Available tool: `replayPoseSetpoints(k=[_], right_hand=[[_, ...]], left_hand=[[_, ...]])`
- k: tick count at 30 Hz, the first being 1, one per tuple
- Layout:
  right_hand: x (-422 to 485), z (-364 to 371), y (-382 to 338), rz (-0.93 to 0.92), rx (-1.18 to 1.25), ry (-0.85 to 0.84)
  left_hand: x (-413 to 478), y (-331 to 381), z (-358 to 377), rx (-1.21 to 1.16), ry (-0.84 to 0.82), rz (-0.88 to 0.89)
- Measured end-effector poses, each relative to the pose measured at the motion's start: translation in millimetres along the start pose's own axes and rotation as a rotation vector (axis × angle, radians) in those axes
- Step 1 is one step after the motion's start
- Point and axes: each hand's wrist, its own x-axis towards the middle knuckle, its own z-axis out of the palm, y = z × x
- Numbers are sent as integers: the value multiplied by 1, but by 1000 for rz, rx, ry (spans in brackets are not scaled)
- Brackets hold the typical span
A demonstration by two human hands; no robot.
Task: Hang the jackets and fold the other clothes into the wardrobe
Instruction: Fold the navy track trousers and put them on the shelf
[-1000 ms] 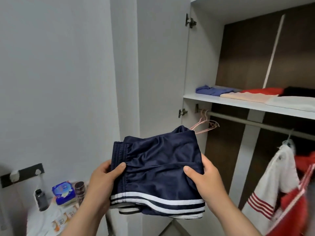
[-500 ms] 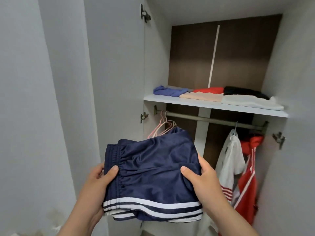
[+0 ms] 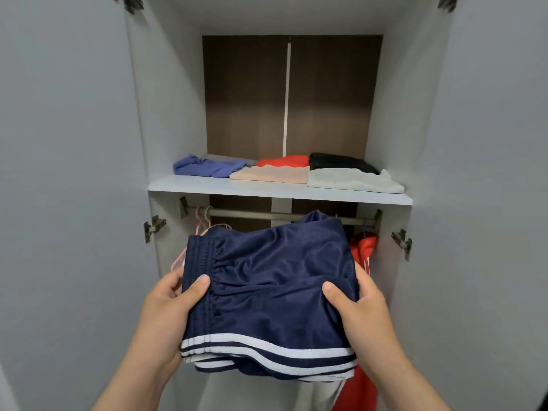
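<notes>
Item held: folded navy shorts (image 3: 267, 292), white stripes along the near hem, elastic waistband to my left. The bundle sits between my hands, in front of the open wardrobe (image 3: 172, 114) and below its shelf (image 3: 278, 192), not touching it.

Left hand (image 3: 166, 315): clamped on the waistband edge, thumb on top, fingers tucked beneath.
Right hand (image 3: 358, 310): clamped on the opposite edge, thumb on top, fingers wrapped under and behind the cloth.
My hands are apart, with the whole width of the shorts between them.

Shelf contents, left to right:
- blue garment (image 3: 207, 167), loosely folded
- beige garment (image 3: 269, 175) in front, red garment (image 3: 284, 161) behind and touching it
- pale grey garment (image 3: 353, 180) in front, black garment (image 3: 338, 162) behind it

Below the shelf:
- metal rail (image 3: 267, 215), partly hidden by the shorts
- pink hangers (image 3: 204, 223) on the rail at the left end, bare
- red jacket (image 3: 363, 247) hanging at the right end, mostly hidden behind the shorts and my right hand
</notes>
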Motion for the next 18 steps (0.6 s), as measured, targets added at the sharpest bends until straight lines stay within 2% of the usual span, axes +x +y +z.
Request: replayPoseSetpoints(k=[6,18], right_hand=[[63,-13,15,-69,41,55],[198,-20,-13,-166,32,-3]], left_hand=[[56,-8,43,6,-60,49],[177,20,112,158,-129,232]])
